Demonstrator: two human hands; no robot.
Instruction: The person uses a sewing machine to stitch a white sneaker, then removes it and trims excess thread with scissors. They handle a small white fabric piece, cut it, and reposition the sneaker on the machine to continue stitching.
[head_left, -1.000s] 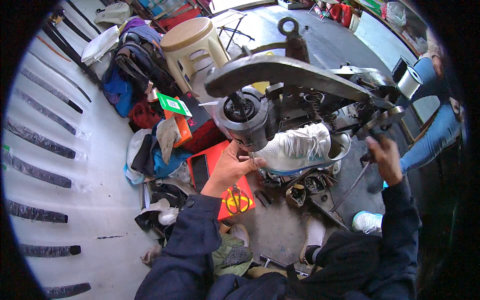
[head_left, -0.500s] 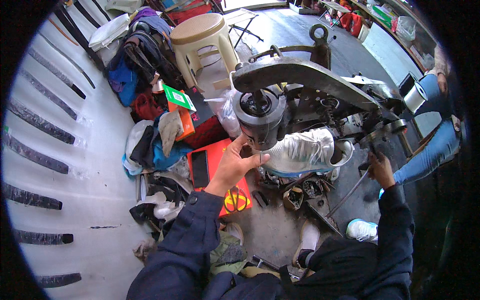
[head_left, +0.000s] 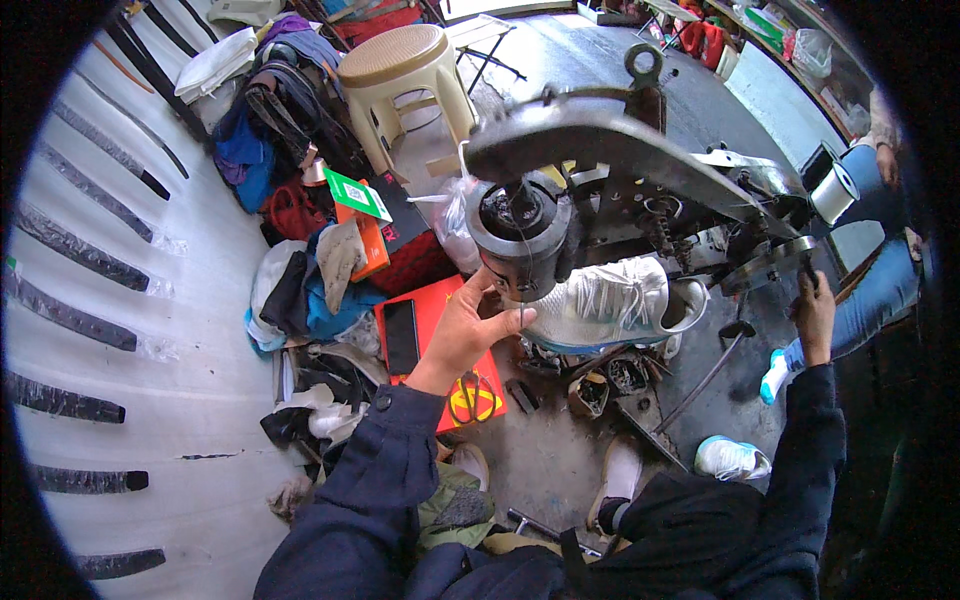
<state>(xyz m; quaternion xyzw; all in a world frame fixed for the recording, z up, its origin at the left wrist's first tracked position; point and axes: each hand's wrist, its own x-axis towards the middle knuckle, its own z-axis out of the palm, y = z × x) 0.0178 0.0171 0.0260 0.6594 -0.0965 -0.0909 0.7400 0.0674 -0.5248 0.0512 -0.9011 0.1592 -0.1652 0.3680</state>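
One dark metal sewing machine (head_left: pixel 590 145) fills the middle of my view, its thick arm reaching left to a round head. Beneath it sits the white sneaker (head_left: pixel 615 300), toe at the head's lower end, heel opening to the right, laces up. My left hand (head_left: pixel 462 335) is at the toe, thumb extended toward it; the other fingertips pass behind the head, so I cannot tell whether they pinch the shoe. Smaller again, a white thread spool (head_left: pixel 832 192) stands at the machine's right end. Smallest is the crank handle (head_left: pixel 808 260), with my right hand (head_left: pixel 817 315) curled around it. I judge the step to be hand-cranked stitching near the toe; the next move calls for slow, even turning while the left steers the shoe.
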